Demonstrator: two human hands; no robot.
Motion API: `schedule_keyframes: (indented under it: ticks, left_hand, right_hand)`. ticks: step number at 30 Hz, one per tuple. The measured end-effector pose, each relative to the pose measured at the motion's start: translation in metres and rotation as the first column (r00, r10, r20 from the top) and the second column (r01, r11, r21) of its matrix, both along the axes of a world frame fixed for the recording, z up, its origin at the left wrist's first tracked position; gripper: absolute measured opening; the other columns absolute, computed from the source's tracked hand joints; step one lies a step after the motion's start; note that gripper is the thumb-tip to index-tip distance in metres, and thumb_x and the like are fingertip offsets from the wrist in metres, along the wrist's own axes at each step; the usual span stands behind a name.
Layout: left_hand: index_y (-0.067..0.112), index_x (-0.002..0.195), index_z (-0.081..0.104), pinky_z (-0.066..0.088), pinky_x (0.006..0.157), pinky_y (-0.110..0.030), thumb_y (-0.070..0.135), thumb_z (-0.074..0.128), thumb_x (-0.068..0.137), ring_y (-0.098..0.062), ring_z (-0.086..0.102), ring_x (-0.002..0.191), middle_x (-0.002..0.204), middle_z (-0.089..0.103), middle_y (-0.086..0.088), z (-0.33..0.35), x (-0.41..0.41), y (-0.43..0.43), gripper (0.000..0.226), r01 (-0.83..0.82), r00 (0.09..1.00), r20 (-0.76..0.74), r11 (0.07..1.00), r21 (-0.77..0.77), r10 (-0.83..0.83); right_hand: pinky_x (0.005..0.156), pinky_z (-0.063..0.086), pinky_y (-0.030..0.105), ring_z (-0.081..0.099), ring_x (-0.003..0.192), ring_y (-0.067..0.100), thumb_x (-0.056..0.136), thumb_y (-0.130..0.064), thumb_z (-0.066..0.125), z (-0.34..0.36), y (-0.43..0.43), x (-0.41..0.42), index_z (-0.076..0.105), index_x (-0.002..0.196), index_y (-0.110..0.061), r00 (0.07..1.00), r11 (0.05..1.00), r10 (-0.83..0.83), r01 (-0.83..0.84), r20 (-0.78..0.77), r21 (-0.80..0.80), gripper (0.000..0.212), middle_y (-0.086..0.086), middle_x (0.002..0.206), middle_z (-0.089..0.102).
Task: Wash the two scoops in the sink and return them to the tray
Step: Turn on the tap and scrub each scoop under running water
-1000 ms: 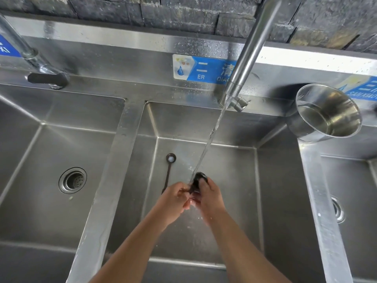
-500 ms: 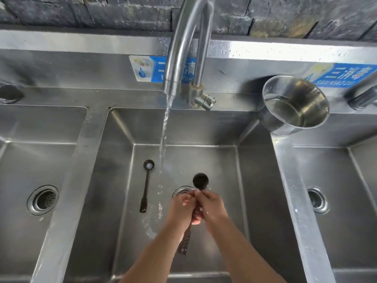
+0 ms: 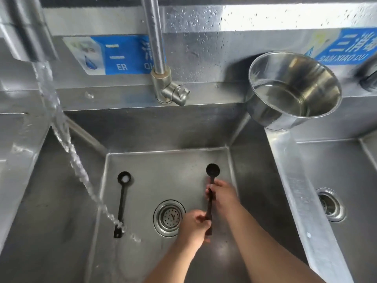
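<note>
Right hand (image 3: 221, 194) gripped upper handle of a black scoop (image 3: 211, 193), just below the bowl. Left hand (image 3: 195, 226) pinched the same handle near its lower end. Scoop held upright over the middle sink (image 3: 167, 158), right of the drain (image 3: 169, 217). Second scoop (image 3: 122, 203) lay flat on the sink floor, left of drain. Water stream (image 3: 67, 148) struck its handle end. Steel pot (image 3: 293, 89) sat on the ledge, back right.

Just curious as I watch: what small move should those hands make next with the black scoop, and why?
Probably shift the held scoop left into the water stream. Both hands, left hand and right hand, grip its handle, yet the stream falls well to its left, landing by the other scoop lying on the sink floor.
</note>
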State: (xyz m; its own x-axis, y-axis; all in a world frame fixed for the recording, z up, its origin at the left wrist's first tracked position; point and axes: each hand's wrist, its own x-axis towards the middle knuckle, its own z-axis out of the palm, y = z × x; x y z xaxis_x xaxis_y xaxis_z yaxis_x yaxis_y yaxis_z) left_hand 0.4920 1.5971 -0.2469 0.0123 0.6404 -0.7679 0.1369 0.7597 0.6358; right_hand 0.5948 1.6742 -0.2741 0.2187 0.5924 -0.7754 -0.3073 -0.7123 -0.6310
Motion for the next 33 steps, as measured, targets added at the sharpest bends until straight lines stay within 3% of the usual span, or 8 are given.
schedule_keyframes:
  ticks: [3, 6, 8, 10, 13, 18, 24, 33]
  left_hand:
    - [0.016, 0.061, 0.07, 0.052, 0.038, -0.028, -0.007, 0.058, 0.083, -0.015, 0.062, 0.045, 0.06, 0.064, -0.007, -0.029, 0.018, 0.01, 0.033, -0.025, 0.999, -0.03, 1.0, 0.019, 0.025]
    - [0.01, 0.063, 0.069, 0.059, 0.061, -0.051, 0.007, 0.06, 0.076, -0.032, 0.069, 0.061, 0.066, 0.069, -0.02, -0.049, 0.032, 0.017, 0.016, 0.043, 0.994, -0.103, 0.997, 0.065, -0.036]
    - [0.011, 0.068, 0.071, 0.057, 0.062, -0.045, 0.016, 0.055, 0.074, -0.024, 0.067, 0.061, 0.065, 0.072, -0.013, -0.06, 0.038, 0.015, 0.018, 0.05, 0.988, -0.148, 0.995, 0.091, -0.036]
    - [0.012, 0.066, 0.07, 0.049, 0.054, -0.032, 0.012, 0.056, 0.078, -0.013, 0.059, 0.057, 0.058, 0.069, -0.002, -0.064, 0.042, 0.01, 0.019, 0.004, 0.982, -0.189, 0.994, 0.109, 0.017]
    - [0.007, 0.071, 0.066, 0.041, 0.053, -0.023, 0.003, 0.057, 0.081, -0.012, 0.05, 0.062, 0.066, 0.064, -0.004, -0.065, 0.044, 0.005, 0.014, -0.145, 0.97, -0.178, 0.984, 0.104, 0.162]
    - [0.015, 0.054, 0.062, 0.036, 0.041, -0.01, 0.015, 0.054, 0.09, 0.008, 0.05, 0.044, 0.048, 0.065, 0.013, -0.058, 0.045, 0.009, 0.036, -0.078, 0.972, -0.208, 0.988, 0.135, 0.105]
    - [0.015, 0.048, 0.05, 0.036, 0.04, -0.012, 0.008, 0.051, 0.089, 0.006, 0.043, 0.039, 0.041, 0.056, 0.009, -0.061, 0.043, 0.008, 0.041, -0.072, 0.956, -0.273, 0.986, 0.147, 0.111]
    - [0.024, 0.056, 0.051, 0.031, 0.05, -0.019, 0.009, 0.057, 0.083, -0.002, 0.043, 0.053, 0.054, 0.054, 0.009, -0.067, 0.031, 0.001, 0.032, 0.193, 0.919, -0.379, 0.963, 0.187, -0.11]
  right_hand:
    - [0.047, 0.048, 0.028, 0.052, 0.049, 0.018, 0.09, 0.006, 0.053, -0.027, -0.003, 0.007, 0.064, 0.071, -0.007, 0.973, 0.993, 0.106, -0.113, 0.203, 0.025, 0.026, 0.004, 0.053, 0.055]
    - [0.056, 0.053, 0.045, 0.054, 0.052, 0.028, 0.088, -0.004, 0.058, -0.05, -0.012, 0.008, 0.065, 0.066, -0.001, 0.93, 0.983, 0.175, -0.183, 0.323, -0.006, 0.023, 0.014, 0.055, 0.056]
    - [0.065, 0.058, 0.054, 0.064, 0.061, 0.039, 0.087, -0.01, 0.061, -0.058, -0.017, 0.006, 0.07, 0.074, -0.001, 0.891, 0.98, 0.194, -0.197, 0.41, -0.035, 0.018, 0.02, 0.064, 0.066]
    - [0.073, 0.059, 0.045, 0.069, 0.075, 0.033, 0.086, -0.013, 0.066, -0.061, -0.02, 0.004, 0.075, 0.082, -0.008, 0.849, 0.983, 0.177, -0.176, 0.498, -0.05, 0.011, 0.012, 0.077, 0.074]
    - [0.066, 0.047, 0.029, 0.065, 0.076, 0.022, 0.086, -0.016, 0.068, -0.06, -0.022, 0.0, 0.067, 0.079, -0.018, 0.798, 0.987, 0.155, -0.143, 0.583, -0.068, 0.007, -0.002, 0.074, 0.069]
    - [0.061, 0.042, 0.031, 0.059, 0.07, 0.02, 0.09, -0.021, 0.063, -0.059, -0.025, -0.002, 0.059, 0.075, -0.018, 0.692, 0.974, 0.219, -0.195, 0.688, -0.114, 0.015, -0.005, 0.071, 0.061]
    - [0.065, 0.042, 0.03, 0.06, 0.077, 0.022, 0.091, -0.023, 0.062, -0.061, -0.026, -0.002, 0.059, 0.076, -0.018, 0.63, 0.969, 0.237, -0.211, 0.74, -0.131, 0.016, 0.002, 0.088, 0.064]
    - [0.062, 0.048, 0.033, 0.061, 0.071, 0.019, 0.09, -0.023, 0.064, -0.059, -0.024, 0.0, 0.058, 0.077, -0.02, 0.664, 0.98, 0.2, -0.149, 0.721, -0.134, 0.015, -0.003, 0.076, 0.065]
